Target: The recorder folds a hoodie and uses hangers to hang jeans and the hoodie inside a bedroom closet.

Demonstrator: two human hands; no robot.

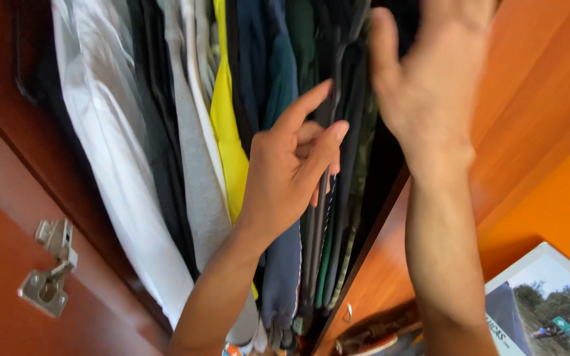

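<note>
A row of hanging clothes fills an open wooden wardrobe: a white garment (107, 132), a grey one (196, 178), a yellow one (227, 125), dark blue and teal ones (278, 72) and dark green and black ones (344, 165). My left hand (291, 171) reaches in among the dark garments, fingers loosely curled and touching the cloth, with no clear grip. My right hand (423, 79) is raised at the right end of the row with its fingers spread and its back towards me; it holds nothing.
The wardrobe door (8, 277) stands open at the left with a metal hinge (51, 270) on it. An orange-brown side panel (536, 112) is at the right. A picture print (549, 303) and a small cluttered object (377, 333) lie at the bottom right.
</note>
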